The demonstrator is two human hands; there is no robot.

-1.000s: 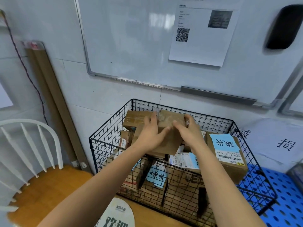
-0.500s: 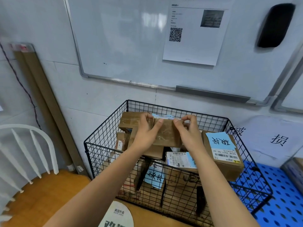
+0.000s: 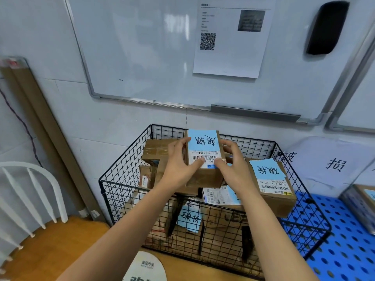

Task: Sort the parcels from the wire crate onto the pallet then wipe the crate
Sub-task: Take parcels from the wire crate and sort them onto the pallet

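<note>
A black wire crate (image 3: 121,191) stands against the wall, filled with several brown cardboard parcels. Above the pile I hold a small brown parcel (image 3: 204,151) tilted up, so its face with a blue handwritten note and a barcode label points at me. My left hand (image 3: 178,165) grips its left side with the thumb on the label. On its right side my right hand (image 3: 233,165) grips it, thumb at the lower edge. Another parcel with a blue note (image 3: 272,185) lies at the crate's right. The blue perforated pallet (image 3: 345,240) lies to the right.
A whiteboard (image 3: 142,47) with a printed sheet hangs above the crate. A white-backed wooden chair (image 3: 40,230) stands at the left, with long cardboard tubes (image 3: 40,122) leaning on the wall. A boxed parcel (image 3: 363,203) sits on the pallet's far right edge. A round printed sign (image 3: 144,266) lies below.
Both hands have turned the held parcel over, so its blue-note and barcode face now points toward me. It has also risen slightly above the pile.
</note>
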